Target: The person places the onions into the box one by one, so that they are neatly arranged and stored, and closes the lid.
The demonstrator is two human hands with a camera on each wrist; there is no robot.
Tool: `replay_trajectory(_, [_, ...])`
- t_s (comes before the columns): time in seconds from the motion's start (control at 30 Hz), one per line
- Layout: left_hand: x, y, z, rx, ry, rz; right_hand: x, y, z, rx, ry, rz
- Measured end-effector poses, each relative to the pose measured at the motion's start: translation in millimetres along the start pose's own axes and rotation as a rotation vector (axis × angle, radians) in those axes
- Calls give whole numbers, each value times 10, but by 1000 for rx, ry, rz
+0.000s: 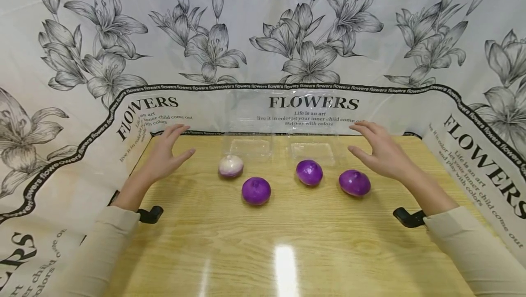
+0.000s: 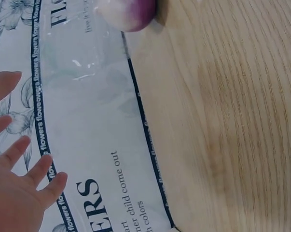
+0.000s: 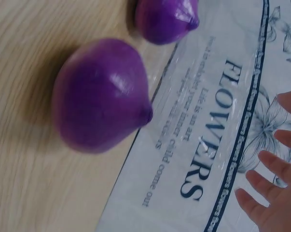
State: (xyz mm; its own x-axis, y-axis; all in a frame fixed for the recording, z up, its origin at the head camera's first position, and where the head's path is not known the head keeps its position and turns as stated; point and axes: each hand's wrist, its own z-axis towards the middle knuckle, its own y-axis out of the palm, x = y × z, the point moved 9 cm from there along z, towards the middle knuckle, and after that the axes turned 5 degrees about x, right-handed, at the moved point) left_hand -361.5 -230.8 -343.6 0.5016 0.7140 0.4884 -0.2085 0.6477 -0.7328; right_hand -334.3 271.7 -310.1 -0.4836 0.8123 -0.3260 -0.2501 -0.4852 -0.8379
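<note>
Both hands hover above the table (image 1: 287, 242) with fingers straight and spread, and they hold nothing. The left hand (image 1: 166, 151) is at the far left of the table, left of the pale onion (image 1: 230, 166), and well apart from it. The right hand (image 1: 380, 148) is at the far right, just behind the right onion (image 1: 355, 182) and above it, not touching. In the wrist views only the spread fingers (image 2: 20, 159) of the left and the fingers (image 3: 275, 164) of the right show, both over the printed cloth.

Four onions lie on the table in a loose row. The pale onion is white with a purple edge. The front onion (image 1: 256, 190) lies just right of it and nearer to the person. The middle onion (image 1: 309, 172) and the right onion lie further right; all three are purple. None touches another.

Behind the onions, at the far edge of the table, stand two clear boxes (image 1: 312, 151), open at the top.

The cloth (image 1: 263, 37) around the table shows grey lilies and the word "FLOWERS" in big letters. Below I read "Life is an art" and "live it in color let your inner child come out and play with colors". A black border repeats "flowers".
</note>
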Motion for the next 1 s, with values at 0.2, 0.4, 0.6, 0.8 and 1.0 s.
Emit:
replay_trajectory(0.2, [-5,23,-2,-14,-75,-84,-142,100,39,2,1,73])
replay_trajectory(0.4, [-17,144,14,-43,-162,-206,-299,213,10,2,-8,147])
replay_trajectory(0.6, [-58,260,15,-61,-224,-302,-492,403,29,-36,-29,219])
replay_trajectory(0.8, [-94,364,-12,-96,-284,-384,-703,625,57,-100,-29,299])
replay_trajectory(1.0, [-141,439,-14,-104,-335,-402,-874,863,53,-188,11,375])
